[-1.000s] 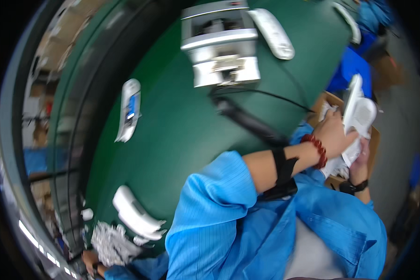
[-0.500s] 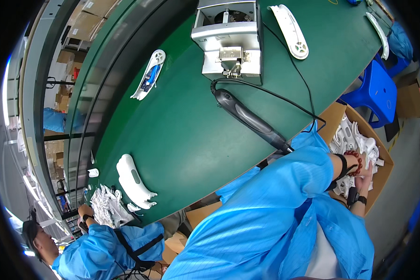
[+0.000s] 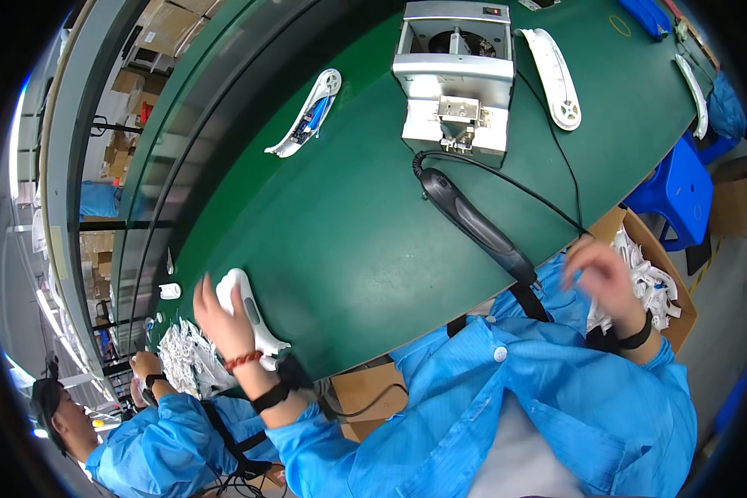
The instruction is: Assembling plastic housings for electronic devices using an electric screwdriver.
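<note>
- Change: left hand (image 3: 224, 319) and right hand (image 3: 606, 278), together in the carton (image 3: 683, 324) 0.5 s ago, are now well apart.
- Left hand: it has swung across to the white shell (image 3: 261, 326) on the green bench (image 3: 373, 282). We see its fingers spread apart, holding nothing; we cannot confirm contact.
- Right hand: it is blurred, raised near the carton, fingers bent. We cannot make out whether they meet; no part shows in them.
- White shell: it lies on the bench, near the pile of white pieces (image 3: 187, 357), partly hidden by the left hand.
- Meaning: we judge this a changeover, with the work shifting from the carton to the shell.
- Black handheld tool (image 3: 473, 217): it rests untouched on the bench.
</note>
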Action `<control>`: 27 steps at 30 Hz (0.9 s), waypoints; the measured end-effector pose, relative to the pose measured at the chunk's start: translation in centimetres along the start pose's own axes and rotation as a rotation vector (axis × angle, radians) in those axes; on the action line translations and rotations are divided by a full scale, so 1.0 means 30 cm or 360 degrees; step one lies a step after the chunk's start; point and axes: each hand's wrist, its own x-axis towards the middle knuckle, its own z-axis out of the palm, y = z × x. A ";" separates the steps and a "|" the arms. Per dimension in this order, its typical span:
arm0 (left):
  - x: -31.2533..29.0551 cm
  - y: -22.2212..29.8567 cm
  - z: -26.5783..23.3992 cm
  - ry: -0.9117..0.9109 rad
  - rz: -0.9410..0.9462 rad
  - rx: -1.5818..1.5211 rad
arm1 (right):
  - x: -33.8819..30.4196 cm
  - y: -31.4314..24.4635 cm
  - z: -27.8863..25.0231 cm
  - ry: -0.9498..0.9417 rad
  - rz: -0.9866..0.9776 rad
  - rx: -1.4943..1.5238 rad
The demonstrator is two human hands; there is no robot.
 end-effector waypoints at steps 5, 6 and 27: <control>-0.337 -0.211 0.127 -0.0450 -0.0396 -0.0069 | 0.105 -0.015 0.147 -0.0925 0.0538 0.0295; -0.321 -0.169 0.123 -0.0402 -0.0425 -0.0024 | 0.104 0.024 0.157 -0.0976 0.0872 0.0705; -0.213 -0.194 0.111 -0.0663 -0.0434 -0.0006 | 0.070 -0.160 0.032 0.0352 0.0764 -0.1550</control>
